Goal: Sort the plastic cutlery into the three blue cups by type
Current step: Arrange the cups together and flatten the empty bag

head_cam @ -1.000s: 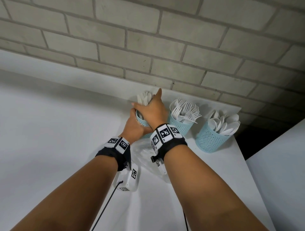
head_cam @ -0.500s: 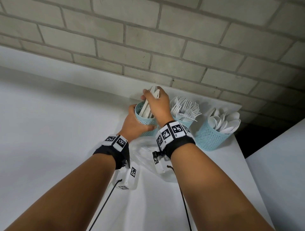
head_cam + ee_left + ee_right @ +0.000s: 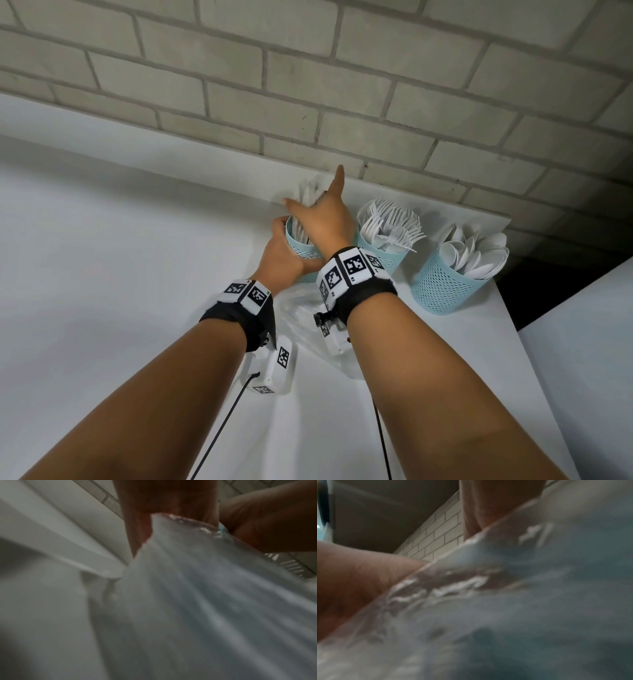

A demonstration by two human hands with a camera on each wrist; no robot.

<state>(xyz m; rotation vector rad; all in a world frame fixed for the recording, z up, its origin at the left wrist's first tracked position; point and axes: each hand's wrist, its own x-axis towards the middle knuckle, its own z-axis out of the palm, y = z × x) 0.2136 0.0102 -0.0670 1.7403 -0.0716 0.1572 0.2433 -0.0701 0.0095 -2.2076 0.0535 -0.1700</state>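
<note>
Cutlery is sitting sorted in three blue mesh cups along the back edge of the white table (image 3: 102, 274), close to the brick wall (image 3: 308, 85). You are wrapping your left hand (image 3: 281, 260) around the near side of the left cup (image 3: 301, 246), thumb curling over its rim, so the cup is standing steady in your grip. You are laying your right hand (image 3: 325, 222) over the white knives (image 3: 306, 202) standing in that cup, with the index finger pointing up toward the wall and the thumb stretching out to the left; whether the remaining fingers are curling round the knives you cannot tell from the head view, since the back of the hand is covering them. The middle cup (image 3: 383, 255) is holding the forks (image 3: 390, 222), tines fanning upward, and the right cup (image 3: 442, 284) is holding the spoons (image 3: 472, 253), standing apart near the table's right corner. A crumpled clear plastic bag (image 3: 301, 315) is lying on the table just in front of the left cup, under your wrists. Both wrist views are being filled by that blurred bag (image 3: 188, 601), with only parts of your fingers (image 3: 137, 520) showing above it, so neither grip is readable there.
</note>
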